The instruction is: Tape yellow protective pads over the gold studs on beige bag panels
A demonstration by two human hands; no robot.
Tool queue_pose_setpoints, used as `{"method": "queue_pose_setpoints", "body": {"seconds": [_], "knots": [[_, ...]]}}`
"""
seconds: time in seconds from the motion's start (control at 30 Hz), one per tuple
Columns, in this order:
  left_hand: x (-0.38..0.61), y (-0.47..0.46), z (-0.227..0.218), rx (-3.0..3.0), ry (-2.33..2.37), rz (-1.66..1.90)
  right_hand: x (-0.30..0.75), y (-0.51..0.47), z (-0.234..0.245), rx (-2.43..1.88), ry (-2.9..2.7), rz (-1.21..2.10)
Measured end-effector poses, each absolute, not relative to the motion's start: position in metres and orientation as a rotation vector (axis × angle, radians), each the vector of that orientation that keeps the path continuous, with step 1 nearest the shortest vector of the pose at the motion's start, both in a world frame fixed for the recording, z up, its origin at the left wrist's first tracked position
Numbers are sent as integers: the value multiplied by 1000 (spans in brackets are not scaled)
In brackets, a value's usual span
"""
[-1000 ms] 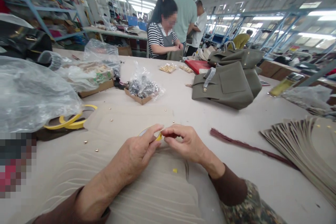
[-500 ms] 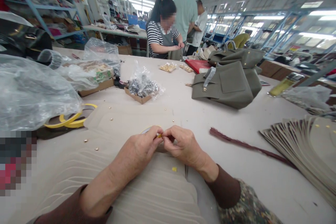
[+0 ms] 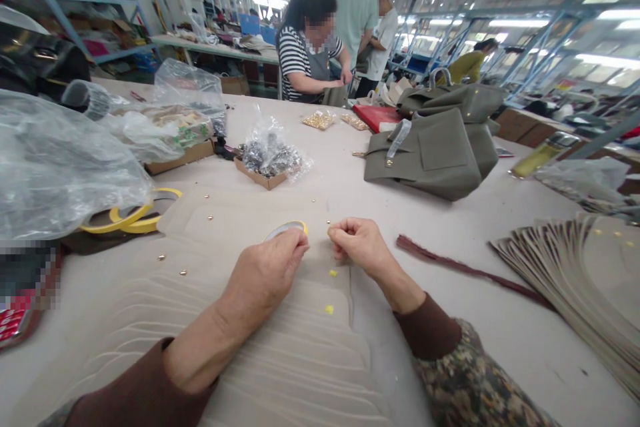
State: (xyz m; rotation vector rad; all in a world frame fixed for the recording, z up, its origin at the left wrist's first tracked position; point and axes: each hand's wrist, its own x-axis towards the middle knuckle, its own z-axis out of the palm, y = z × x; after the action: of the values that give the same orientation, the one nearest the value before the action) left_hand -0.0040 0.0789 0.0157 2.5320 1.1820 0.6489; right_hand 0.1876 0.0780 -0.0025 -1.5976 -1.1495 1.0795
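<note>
My left hand [image 3: 265, 267] is closed on a roll of yellow tape [image 3: 303, 225], whose rim shows behind the fingers. A short gap to the right, my right hand [image 3: 361, 245] pinches thumb and forefinger together, with a small yellowish bit of tape at the tips, mostly hidden. Both hands are above a fanned stack of beige bag panels [image 3: 240, 353]. Two small yellow tape pieces, an upper one [image 3: 333, 273] and a lower one [image 3: 329, 309], lie on the panels near their right edge. Gold studs [image 3: 183, 273] show on the stack's left side.
Yellow tape rolls [image 3: 145, 223] lie at left beside a clear plastic bag [image 3: 65, 167]. Ahead is a cardboard tray [image 3: 260, 178] of wrapped hardware. Grey-green bags [image 3: 425, 160], a dark red strip [image 3: 465, 270] and more fanned panels [image 3: 565, 280] occupy the right. A co-worker [image 3: 310, 47] works opposite.
My hands have come apart after meeting at the fingertips. The right moved right and slightly away; the left turned, showing more of the tape roll. An upper yellow piece is now visible on the panel.
</note>
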Motion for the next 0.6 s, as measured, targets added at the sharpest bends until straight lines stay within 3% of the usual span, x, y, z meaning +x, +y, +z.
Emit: {"method": "queue_pose_setpoints", "body": {"seconds": [0.2,0.47,0.6], "knots": [[-4,92,8,2667,1228,232,203,82,-17,-1628,-1338,1091],[-7,93,2,2658,1174,121,215,74,-5,-1610,-1294,1449],[-9,93,2,2629,1186,132,217,63,-3,-1666,-1431,1448]]}}
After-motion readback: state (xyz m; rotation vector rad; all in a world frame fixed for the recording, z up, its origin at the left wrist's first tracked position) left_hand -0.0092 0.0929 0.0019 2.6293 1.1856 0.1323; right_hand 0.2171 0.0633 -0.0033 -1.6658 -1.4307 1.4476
